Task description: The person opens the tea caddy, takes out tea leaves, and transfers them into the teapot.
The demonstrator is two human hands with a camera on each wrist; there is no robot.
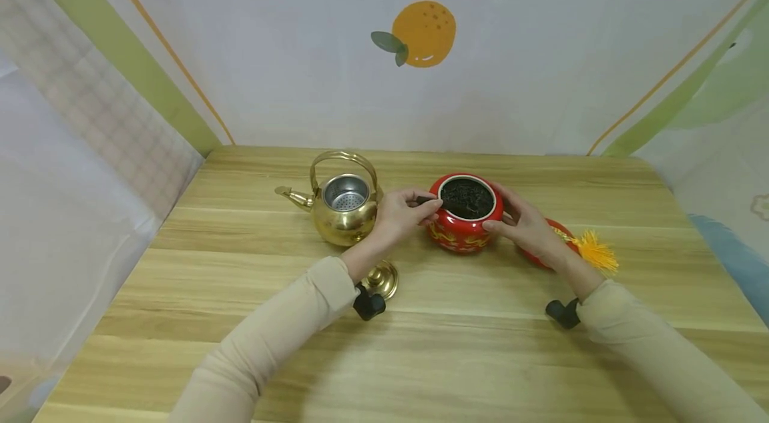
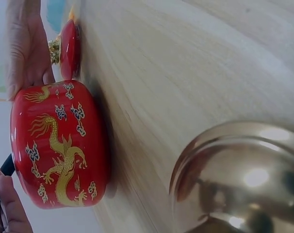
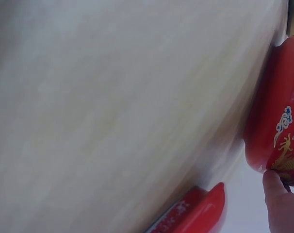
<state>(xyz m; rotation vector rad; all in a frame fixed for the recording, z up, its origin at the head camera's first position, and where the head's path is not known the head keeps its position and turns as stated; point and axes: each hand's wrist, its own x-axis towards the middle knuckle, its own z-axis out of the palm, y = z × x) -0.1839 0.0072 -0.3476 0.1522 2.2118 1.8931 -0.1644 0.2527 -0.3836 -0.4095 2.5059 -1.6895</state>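
Observation:
A round red jar [image 1: 459, 241] with gold dragons stands on the wooden table, filled with dark dried leaves [image 1: 468, 197] that look like tea. My right hand [image 1: 529, 226] holds its right side, thumb on the front and fingers behind. At the jar's left rim, my left hand [image 1: 399, 213] pinches a dark, slim handle [image 1: 425, 200] that reaches over the mouth; its far end is lost among the dark leaves. Left of that hand stands a brass teapot [image 1: 342, 226] with its top off, showing a perforated steel strainer [image 1: 346, 196] inside.
A brass teapot lid [image 1: 384, 278] lies below the left wrist, partly covered by it. The red jar lid [image 2: 70, 51] rests right of the jar, with a yellow tassel [image 1: 595, 253]. A printed cloth [image 1: 312, 89] hangs behind the table's back edge.

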